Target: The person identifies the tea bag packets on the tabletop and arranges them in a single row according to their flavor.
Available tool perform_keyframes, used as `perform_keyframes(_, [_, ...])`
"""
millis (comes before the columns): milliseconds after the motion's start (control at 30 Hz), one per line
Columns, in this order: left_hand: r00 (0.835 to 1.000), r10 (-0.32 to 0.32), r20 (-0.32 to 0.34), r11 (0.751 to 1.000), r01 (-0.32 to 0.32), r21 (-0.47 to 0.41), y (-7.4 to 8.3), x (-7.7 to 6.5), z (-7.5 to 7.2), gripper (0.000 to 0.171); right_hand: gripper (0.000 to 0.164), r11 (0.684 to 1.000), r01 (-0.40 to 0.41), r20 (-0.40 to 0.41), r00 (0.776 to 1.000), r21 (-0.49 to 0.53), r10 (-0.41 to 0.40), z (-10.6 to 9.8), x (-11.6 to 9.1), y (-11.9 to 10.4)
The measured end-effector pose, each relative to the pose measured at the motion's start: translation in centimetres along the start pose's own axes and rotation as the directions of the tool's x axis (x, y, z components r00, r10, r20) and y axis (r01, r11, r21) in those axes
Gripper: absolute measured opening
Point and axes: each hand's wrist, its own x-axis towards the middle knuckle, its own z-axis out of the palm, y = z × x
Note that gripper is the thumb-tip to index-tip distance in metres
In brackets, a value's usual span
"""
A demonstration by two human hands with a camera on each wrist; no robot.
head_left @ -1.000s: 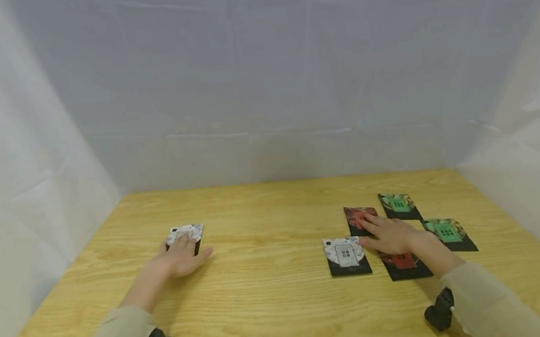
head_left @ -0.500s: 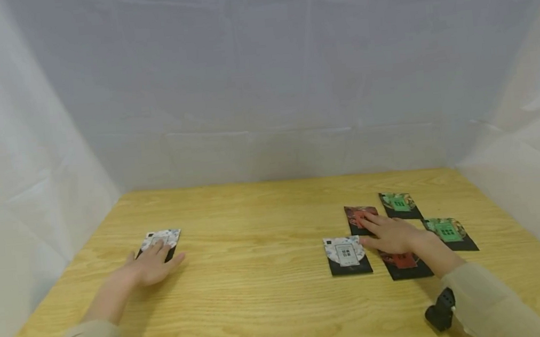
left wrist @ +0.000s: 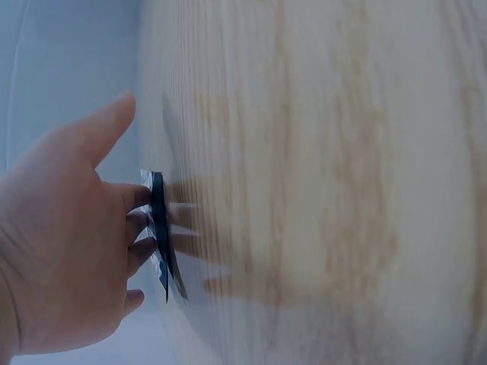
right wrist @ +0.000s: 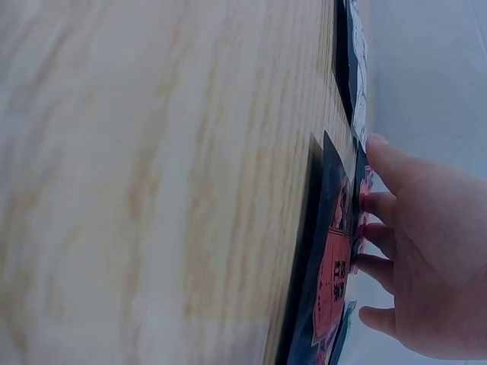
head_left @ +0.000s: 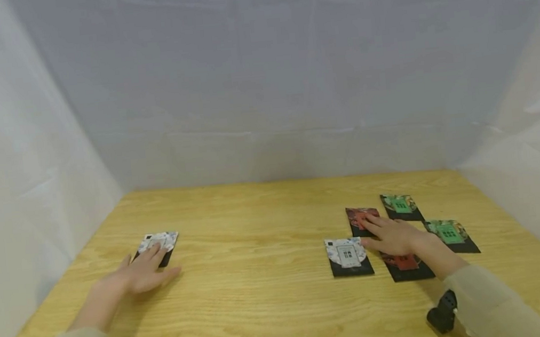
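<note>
My left hand reaches over a flat white-and-black packet at the table's left, fingers spread and nearly straight. In the left wrist view the fingertips meet the top face of that packet. My right hand lies stretched out above two red-and-black packets, its fingertips at the far red packet. The near red packet is partly hidden beneath that hand. By the right thumb lies a second white-and-black packet. Neither hand curls round anything.
Two green-and-black packets, a far one and a nearer one, lie to the right of the red ones. The wooden table ends at a pale sheet, which also hangs at both sides.
The left-hand packet has slid left along with my left hand, mostly in the first half second. Lately that hand has drawn back slightly. My right hand and its packets stay put.
</note>
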Motion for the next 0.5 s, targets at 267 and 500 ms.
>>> perform_keyframes(267, [1.000,0.012,0.004,1.000,-0.012,-0.006,0.0,-0.1,0.0,0.088,0.069,0.993,0.118,-0.118,0.986,-0.025,-0.120,0.2,-0.4,0.5])
perform_keyframes(500, [1.000,0.031,0.003,0.999,-0.031,0.023,-0.2,0.0,0.2,0.088,0.066,0.975,0.214,-0.161,0.962,-0.050,-0.220,0.2,-1.7,0.5])
